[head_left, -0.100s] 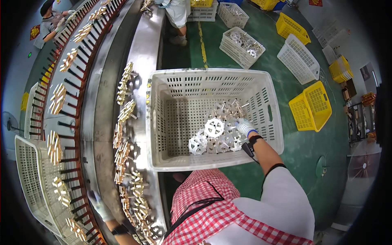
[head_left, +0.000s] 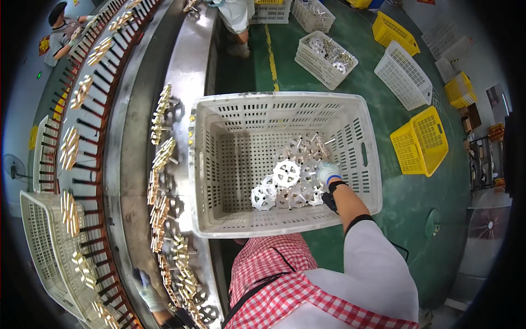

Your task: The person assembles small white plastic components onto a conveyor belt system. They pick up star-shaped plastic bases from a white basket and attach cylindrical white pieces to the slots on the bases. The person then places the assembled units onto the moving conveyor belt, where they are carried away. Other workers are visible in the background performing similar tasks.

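Observation:
A large off-white plastic crate stands before me, holding a heap of silver wheel-shaped metal parts with spokes and toothed rims. Inside it my right hand, in a striped white glove, rests at the right side of the heap with its fingers curled. What lies within those fingers is hidden. At the lower left, my left hand, gloved with dark fingertips, reaches over the steel trough beside the conveyor. Its fingers are stretched out and appear to hold nothing. Nearest it are gold and copper-coloured pronged metal parts lying in rows on the steel ledge.
A curved conveyor with dark prongs carries bundles of gold parts on the left. Beyond it stands another pale crate. Yellow crates and white crates stand on the green floor. Two other people are by the line farther away.
My left hand has moved right, toward the ledge. My right hand's fingers look more curled. The big crate's near left corner has shifted left and nearer. Conveyor bundles have moved nearer.

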Available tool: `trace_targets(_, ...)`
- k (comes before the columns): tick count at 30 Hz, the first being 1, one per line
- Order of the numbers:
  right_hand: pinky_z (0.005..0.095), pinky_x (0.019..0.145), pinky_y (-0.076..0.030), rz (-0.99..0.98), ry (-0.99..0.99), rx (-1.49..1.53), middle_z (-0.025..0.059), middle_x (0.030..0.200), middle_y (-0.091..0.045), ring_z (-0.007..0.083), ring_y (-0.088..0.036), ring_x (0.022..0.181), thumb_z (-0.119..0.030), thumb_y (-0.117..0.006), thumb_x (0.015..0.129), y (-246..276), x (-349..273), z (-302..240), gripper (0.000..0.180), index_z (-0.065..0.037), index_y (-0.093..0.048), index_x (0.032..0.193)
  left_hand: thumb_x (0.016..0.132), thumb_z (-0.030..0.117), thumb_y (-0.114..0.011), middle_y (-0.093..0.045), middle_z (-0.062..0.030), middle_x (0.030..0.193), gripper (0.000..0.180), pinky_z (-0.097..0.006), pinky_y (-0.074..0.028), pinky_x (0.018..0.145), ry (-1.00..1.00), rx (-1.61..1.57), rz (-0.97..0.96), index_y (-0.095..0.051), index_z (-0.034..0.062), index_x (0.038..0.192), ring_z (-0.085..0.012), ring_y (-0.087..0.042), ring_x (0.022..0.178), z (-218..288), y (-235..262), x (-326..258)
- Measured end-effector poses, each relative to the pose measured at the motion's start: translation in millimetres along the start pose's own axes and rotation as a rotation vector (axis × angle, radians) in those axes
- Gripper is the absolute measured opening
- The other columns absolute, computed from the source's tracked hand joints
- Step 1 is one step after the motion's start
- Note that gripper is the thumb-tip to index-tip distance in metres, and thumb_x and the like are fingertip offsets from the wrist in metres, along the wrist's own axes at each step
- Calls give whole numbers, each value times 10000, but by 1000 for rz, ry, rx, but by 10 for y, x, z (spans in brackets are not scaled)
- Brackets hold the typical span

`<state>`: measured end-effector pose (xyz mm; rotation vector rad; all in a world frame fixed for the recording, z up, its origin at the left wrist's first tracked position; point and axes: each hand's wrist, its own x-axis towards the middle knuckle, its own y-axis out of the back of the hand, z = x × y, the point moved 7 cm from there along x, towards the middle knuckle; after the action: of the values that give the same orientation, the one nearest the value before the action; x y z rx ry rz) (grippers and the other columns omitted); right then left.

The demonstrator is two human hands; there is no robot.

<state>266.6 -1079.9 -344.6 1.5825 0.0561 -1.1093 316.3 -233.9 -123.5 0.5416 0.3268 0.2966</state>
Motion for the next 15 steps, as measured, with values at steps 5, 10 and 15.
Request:
trace_targets(5,440,837,-525,-102,134,-374,97,1195,-666,261,-647,1089,-188,-549,890,-789,696,-187,306,-131,-689,1156,966,199,-565,-484,-107,1346,509,-329,-388,1014,183,-99,29,-391,12,1407,-198,-475,1195,-202,-371,-737)
trace_targets(10,444,782,-527,-89,174,-456,68,1200,-668,253,-645,1090,-146,-520,915,-1027,868,-254,289,-128,-703,1139,968,175,-564,-507,-89,1315,467,-302,-459,932,280,-151,-55,-422,12,1383,-173,-524,1112,428,-939,-913)
trace_targets(15,448,736,-538,-82,131,-287,127,1048,-706,289,-694,947,-144,-546,863,-687,820,-61,272,-111,-705,1081,971,163,-561,-546,-78,1255,417,-306,-481,913,271,-197,-132,-449,32,1351,-162,-538,1089,342,-1126,-890)
